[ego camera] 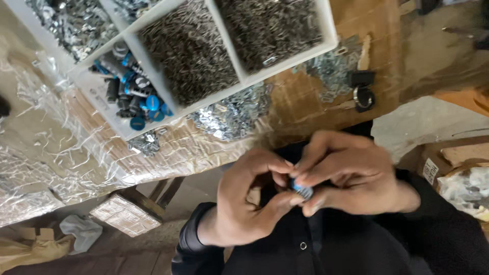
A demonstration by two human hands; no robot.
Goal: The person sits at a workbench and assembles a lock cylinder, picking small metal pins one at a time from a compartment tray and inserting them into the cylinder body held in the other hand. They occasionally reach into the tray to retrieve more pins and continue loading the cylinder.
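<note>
A small metal cylinder with a blue end [301,189] is pinched at the lower centre of the frame between the fingertips of both hands. The left hand [249,203] is curled narrowly around it from the left, and the right hand [346,175] is closed on it from the right. In the upper left, a white plastic compartment tray [232,66] holding small metal parts is seen on a plastic-wrapped cardboard surface [61,153]. Loose silvery metal plates [232,114] are heaped beside the tray.
</note>
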